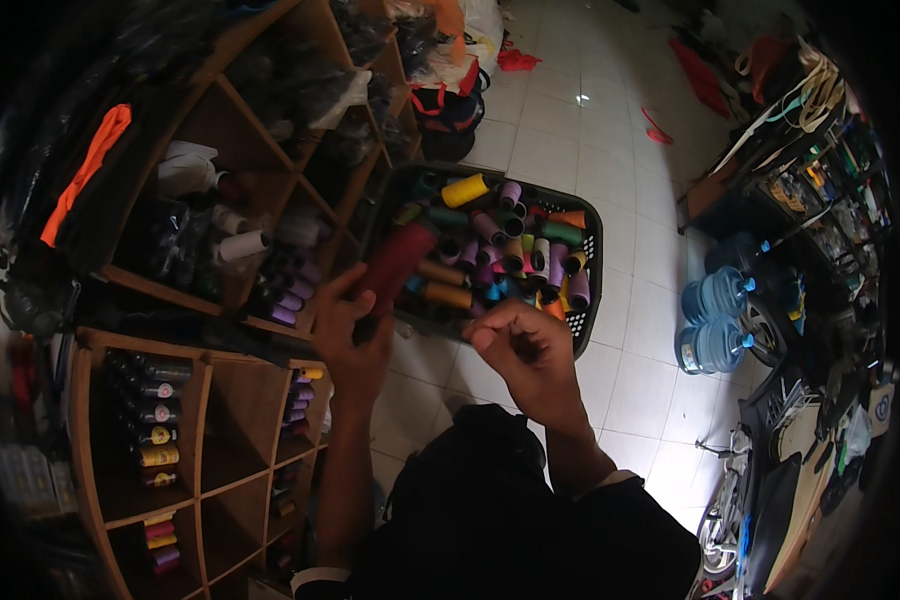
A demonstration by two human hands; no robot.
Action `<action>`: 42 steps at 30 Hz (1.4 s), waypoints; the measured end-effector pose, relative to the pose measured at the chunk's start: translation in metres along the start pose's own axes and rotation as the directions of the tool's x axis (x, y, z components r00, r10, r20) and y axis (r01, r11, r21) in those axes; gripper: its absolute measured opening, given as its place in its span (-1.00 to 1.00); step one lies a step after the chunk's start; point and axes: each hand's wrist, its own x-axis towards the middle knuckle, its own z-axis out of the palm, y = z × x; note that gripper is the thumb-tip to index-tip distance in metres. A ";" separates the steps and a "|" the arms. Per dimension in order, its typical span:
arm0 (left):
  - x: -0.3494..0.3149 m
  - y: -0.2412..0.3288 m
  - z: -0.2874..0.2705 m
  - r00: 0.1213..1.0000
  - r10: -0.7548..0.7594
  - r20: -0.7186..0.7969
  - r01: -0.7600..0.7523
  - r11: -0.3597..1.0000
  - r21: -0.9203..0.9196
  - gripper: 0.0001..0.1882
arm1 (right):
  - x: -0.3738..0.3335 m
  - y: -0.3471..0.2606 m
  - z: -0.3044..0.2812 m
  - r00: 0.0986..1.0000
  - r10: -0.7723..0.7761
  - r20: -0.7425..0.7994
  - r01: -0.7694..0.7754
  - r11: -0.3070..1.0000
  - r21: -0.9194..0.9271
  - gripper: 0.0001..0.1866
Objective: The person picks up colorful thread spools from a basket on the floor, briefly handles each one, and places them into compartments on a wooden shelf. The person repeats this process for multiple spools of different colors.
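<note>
My left hand [355, 325] is closed round a dark red thread spool [398, 262], which is tilted and a little blurred. To its right, my right hand [525, 355] has its thumb and forefinger pinched together. Whatever lies between those fingertips, perhaps thread, is too small to make out. Both hands are over the near side of a black plastic basket [592, 262] with a perforated wall. Inside it lie many thread spools in a jumble, among them a yellow spool [464, 190], a green spool [560, 232] and a brown spool [447, 295].
On the left stand wooden cubbyhole shelves [202, 420] with spools and plastic-wrapped goods. Blue water jugs [720, 345] stand on the tiled floor [630, 385] at the right, near a cluttered rack [810, 190]. A folded bicycle or similar metal frame [727, 500] lies at the lower right.
</note>
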 end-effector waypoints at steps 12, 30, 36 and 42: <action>-0.001 0.011 -0.003 0.963 0.235 0.130 -0.256 0.948 0.189 -0.72 | 0.020 -0.025 -0.013 0.982 -0.189 0.014 0.189 0.981 0.034 -0.91; 0.009 0.034 -0.034 0.886 -0.463 0.020 0.360 0.660 -0.660 -0.51 | 0.032 0.009 -0.002 0.993 -0.031 0.113 0.034 0.999 -0.028 -0.95; 0.009 0.046 -0.042 0.850 -0.505 0.154 0.403 0.432 -0.807 -0.52 | 0.048 0.032 0.009 0.984 -0.012 0.180 0.015 1.000 -0.017 -0.94; 0.005 0.060 -0.047 0.825 -0.445 0.349 0.524 0.368 -0.768 -0.49 | 0.094 0.047 0.001 0.819 -0.158 0.551 0.106 0.987 0.124 -0.85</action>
